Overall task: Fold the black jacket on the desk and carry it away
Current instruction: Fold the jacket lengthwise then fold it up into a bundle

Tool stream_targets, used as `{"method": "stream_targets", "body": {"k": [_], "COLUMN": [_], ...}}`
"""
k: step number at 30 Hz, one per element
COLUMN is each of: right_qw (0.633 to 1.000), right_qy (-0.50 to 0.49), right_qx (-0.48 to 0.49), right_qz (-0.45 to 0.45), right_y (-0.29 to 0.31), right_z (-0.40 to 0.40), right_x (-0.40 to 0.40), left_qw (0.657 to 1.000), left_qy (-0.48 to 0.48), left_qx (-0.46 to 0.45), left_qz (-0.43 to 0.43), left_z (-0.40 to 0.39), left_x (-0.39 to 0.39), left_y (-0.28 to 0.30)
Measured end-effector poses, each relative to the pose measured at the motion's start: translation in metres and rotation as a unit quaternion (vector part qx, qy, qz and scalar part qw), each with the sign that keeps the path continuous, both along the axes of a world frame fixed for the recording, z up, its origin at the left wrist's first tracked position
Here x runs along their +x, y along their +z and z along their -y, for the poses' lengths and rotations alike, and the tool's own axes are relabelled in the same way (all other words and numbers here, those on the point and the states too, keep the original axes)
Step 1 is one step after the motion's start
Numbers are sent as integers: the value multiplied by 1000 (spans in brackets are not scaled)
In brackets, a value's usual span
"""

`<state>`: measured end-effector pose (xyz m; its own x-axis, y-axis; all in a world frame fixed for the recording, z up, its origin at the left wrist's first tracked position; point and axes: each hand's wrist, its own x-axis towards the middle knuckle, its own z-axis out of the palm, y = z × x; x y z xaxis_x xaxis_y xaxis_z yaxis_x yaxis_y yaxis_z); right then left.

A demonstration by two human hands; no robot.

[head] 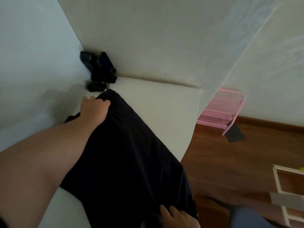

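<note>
A: While the black jacket [125, 145] lies stretched along the white desk [156, 102], you hold it at both ends. Its near end reaches the desk's front edge, its far end stops just short of the back corner.

B: And your left hand [94, 109] is at that far end, fingers curled and pinching a fold of the cloth. The forearm lies across the jacket's left side.

A: Your right hand [174, 218] is at the near end, low in view. Fingers bent, pressed on the fabric; whether they really grip it I cannot tell.

B: Just beyond your left hand, a black mouse [94, 87] with its cord, close to the jacket's tip. Behind it, two dark speakers [100, 66] stand in the corner against the wall.

A: Off the desk's right side, a pink wire rack [220, 114] stands on the wooden floor [230, 162].
</note>
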<state>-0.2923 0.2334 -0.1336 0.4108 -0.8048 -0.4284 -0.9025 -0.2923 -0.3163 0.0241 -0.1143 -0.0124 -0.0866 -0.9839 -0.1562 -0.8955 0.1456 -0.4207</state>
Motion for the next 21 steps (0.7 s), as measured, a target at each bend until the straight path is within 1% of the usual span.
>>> {"method": "stream_targets", "body": {"k": [3,4,5,6,8,9,10,12,13,14,15,16,18,19,20,21], "right_qw": [998,998,998,997,990,989,987,981,985,989,995,999,999,999,1000,999], "right_qy": [-26,-26,-50,-68,-87,-89,-105,-137,-121,-106,-75,-30,-28,-15,2,-18], "right_qx": [58,55,35,34,114,119,120,130,116,98,68,16,20,30,-5,-22], "right_qz": [-22,-14,10,11,4,3,14,31,40,27,28,28,-10,-3,-23,-19], "right_y": [0,7,10,3,-3,-3,0,12,21,28,26,25,20,11,5,-2], "right_z": [4,8,12,13,9,8,6,4,1,-1,-5,-10,-15,-19,-20,-21], "right_x": [9,9,9,5,5,7,6,5,6,7,8,11,18,20,22,23], "left_qw": [999,999,999,999,999,999,998,988,980,972,969,970,982,988,995,997], "left_qy": [34,37,36,31,16,12,13,23,24,23,20,13,-12,-28,-43,-57], "left_qx": [5,7,8,4,-8,-13,-22,-66,-94,-115,-123,-118,-71,-39,-3,28], "left_qz": [-15,-16,-15,-16,-29,-42,-63,-136,-175,-202,-215,-212,-177,-144,-93,-47], "left_z": [-5,-5,-6,-6,-8,-9,-9,-8,-8,-10,-13,-18,-31,-38,-45,-50], "left_x": [5,8,12,16,24,26,27,25,24,25,28,35,56,66,75,81], "left_y": [-11,-13,-15,-18,-23,-21,-18,-3,7,16,24,28,25,22,17,13]}}
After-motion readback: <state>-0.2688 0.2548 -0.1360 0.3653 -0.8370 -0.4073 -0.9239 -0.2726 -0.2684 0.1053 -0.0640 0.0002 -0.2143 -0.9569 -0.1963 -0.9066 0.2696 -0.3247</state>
